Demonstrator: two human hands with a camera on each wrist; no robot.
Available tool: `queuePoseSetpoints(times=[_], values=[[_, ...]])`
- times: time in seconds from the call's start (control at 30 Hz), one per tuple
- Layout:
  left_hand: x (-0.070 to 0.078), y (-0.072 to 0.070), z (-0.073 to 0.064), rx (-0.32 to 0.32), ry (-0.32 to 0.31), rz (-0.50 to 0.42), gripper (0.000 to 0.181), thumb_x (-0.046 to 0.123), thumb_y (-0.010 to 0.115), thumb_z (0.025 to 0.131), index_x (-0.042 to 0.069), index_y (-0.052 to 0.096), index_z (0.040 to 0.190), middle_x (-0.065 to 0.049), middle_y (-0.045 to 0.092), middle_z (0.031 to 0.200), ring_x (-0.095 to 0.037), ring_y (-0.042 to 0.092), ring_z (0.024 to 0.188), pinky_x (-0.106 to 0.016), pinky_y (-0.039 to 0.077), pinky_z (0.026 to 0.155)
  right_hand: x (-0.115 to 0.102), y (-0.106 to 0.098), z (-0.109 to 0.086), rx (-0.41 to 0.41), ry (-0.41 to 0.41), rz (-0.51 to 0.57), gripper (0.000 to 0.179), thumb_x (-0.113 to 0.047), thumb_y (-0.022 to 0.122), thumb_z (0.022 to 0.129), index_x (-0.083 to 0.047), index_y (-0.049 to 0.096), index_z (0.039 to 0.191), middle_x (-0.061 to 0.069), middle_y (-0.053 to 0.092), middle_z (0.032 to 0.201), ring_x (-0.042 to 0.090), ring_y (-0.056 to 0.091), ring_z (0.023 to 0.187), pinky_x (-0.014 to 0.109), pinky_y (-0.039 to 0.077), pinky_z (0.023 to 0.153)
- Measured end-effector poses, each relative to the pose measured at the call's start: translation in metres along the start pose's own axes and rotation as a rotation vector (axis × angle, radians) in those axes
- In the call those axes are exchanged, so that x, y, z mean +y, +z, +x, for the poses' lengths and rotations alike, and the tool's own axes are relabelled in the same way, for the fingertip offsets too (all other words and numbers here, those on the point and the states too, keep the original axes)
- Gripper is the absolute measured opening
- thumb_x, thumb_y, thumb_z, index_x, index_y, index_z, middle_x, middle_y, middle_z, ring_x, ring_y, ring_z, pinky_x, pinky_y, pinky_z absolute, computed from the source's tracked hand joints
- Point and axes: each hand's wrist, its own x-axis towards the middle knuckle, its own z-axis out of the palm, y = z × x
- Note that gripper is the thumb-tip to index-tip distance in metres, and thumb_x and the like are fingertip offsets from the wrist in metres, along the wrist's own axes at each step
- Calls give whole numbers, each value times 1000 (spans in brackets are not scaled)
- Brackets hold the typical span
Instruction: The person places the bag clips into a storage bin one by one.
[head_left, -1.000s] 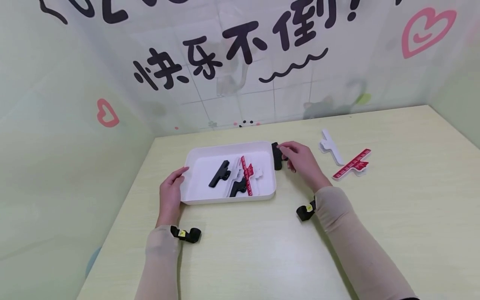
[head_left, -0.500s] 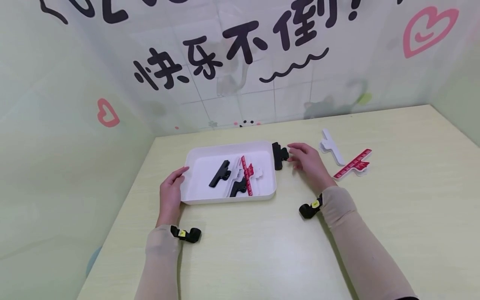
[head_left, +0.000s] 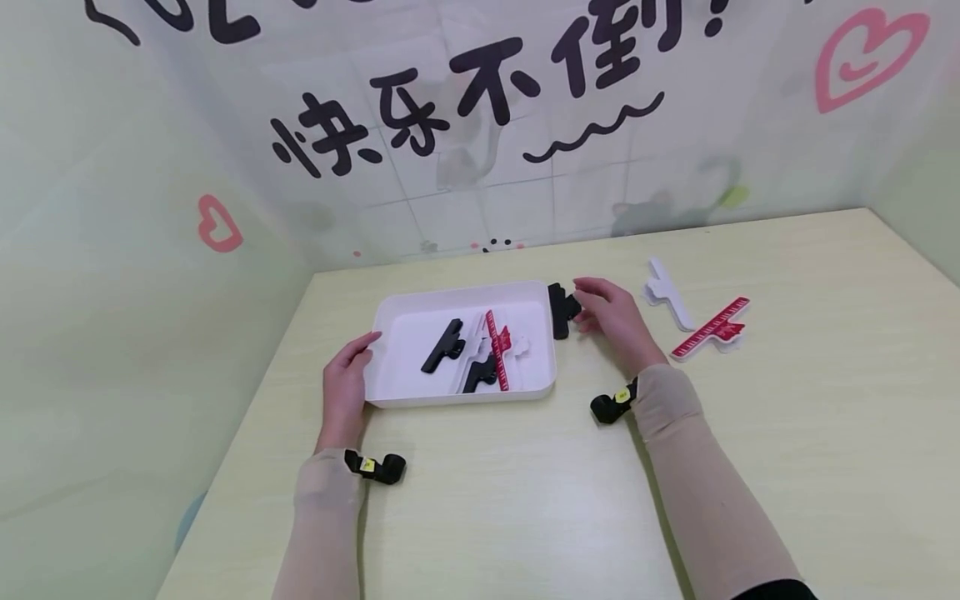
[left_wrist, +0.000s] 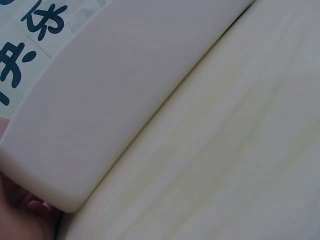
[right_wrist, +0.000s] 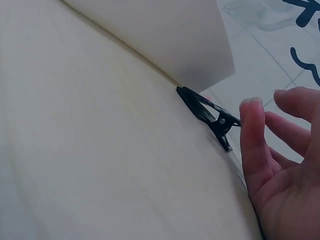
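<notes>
A white rectangular tray (head_left: 457, 400) lies on the table. My left hand (head_left: 345, 387) grips its left end, thumb over the rim; in the left wrist view, fingers (left_wrist: 17, 215) curl in against the tray's outer wall (left_wrist: 115, 90). Just beyond the right end of the tray is a black clip (head_left: 559, 312). My right hand (head_left: 611, 317) is beside it with loosely bent fingers, thumb and fingertips at the clip's handle. In the right wrist view the black clip (right_wrist: 212, 117) lies against the tray's corner, and a gap shows between thumb and forefinger.
Inside the tray lie a black clip (head_left: 444, 346), another black clip (head_left: 480, 373), a red-and-white clip (head_left: 498, 350) and a pale clip (head_left: 467, 367). Right of my right hand, a white clip (head_left: 667, 292) and a red-and-white clip (head_left: 712, 327) lie on the table (head_left: 480, 500).
My right hand was over the black clip beside the tray, drew back to the right, then came slightly left towards its handle. The left hand keeps its hold on the tray.
</notes>
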Motion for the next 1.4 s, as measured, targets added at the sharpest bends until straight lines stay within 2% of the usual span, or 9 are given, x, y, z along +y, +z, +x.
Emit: queuePoseSetpoints(times=[0.17, 0.3, 0.4, 0.5, 0.63, 0.77, 0.97, 1.3, 1.4], values=[[-1, -1, 1, 2, 19, -2, 30, 14, 45, 95, 20, 64, 117, 6, 50, 134, -9, 37, 128, -31, 30, 107, 1, 1, 3, -78, 33, -167, 45, -23, 56, 91, -13, 46, 134, 13, 55, 115, 12, 56, 65, 22, 51, 64], [-2, 0, 0, -3, 15, 2, 30, 16, 44, 96, 21, 64, 117, 7, 48, 135, -9, 35, 129, -31, 29, 108, 1, 1, 2, -111, 32, -310, 44, -21, 58, 90, -16, 48, 132, 11, 60, 92, 15, 57, 64, 25, 50, 65], [-2, 0, -1, -11, 19, -1, 30, 16, 44, 96, 21, 64, 117, 7, 48, 136, -9, 34, 130, -32, 28, 109, 0, 1, 0, -111, 21, -371, 43, -20, 58, 89, -18, 48, 131, 8, 60, 76, 16, 57, 64, 27, 48, 68], [-1, 0, -1, -11, 22, 2, 30, 16, 44, 96, 21, 64, 117, 7, 48, 136, -9, 34, 131, -31, 27, 109, 0, 0, -2, -109, 16, -390, 43, -18, 58, 89, -18, 49, 130, 5, 60, 71, 16, 57, 62, 27, 46, 71], [0, 1, -1, -10, 28, 11, 30, 16, 44, 96, 21, 64, 118, 7, 48, 135, -9, 34, 131, -31, 27, 110, -1, 0, -3, -107, 16, -395, 40, -16, 59, 88, -18, 51, 127, 7, 60, 71, 17, 57, 62, 29, 44, 74], [0, 1, -1, -6, 30, 19, 30, 16, 44, 96, 21, 64, 117, 7, 49, 135, -9, 35, 130, -31, 28, 109, -2, 1, -2, -120, 20, -444, 41, -15, 59, 86, -21, 52, 126, 7, 61, 71, 18, 58, 62, 30, 42, 78], [0, 0, -1, -3, 24, 21, 30, 16, 44, 96, 21, 64, 117, 7, 49, 135, -9, 35, 130, -30, 28, 109, -3, 3, -2, -135, 23, -494, 45, -10, 57, 84, -23, 52, 126, 7, 61, 67, 20, 58, 62, 30, 43, 75], [0, 0, -1, -9, 32, 9, 29, 16, 44, 96, 21, 64, 117, 7, 49, 134, -9, 35, 130, -31, 28, 109, -1, 3, -4, -111, -7, -434, 35, -17, 59, 88, -21, 55, 123, 8, 58, 70, 20, 56, 60, 30, 45, 69], [0, 0, -1, -12, 22, 3, 30, 16, 44, 96, 20, 64, 118, 7, 48, 135, -9, 34, 131, -31, 28, 109, 0, 2, -4, -99, -7, -402, 34, -17, 59, 89, -20, 55, 122, 9, 59, 76, 19, 56, 61, 29, 47, 66]])
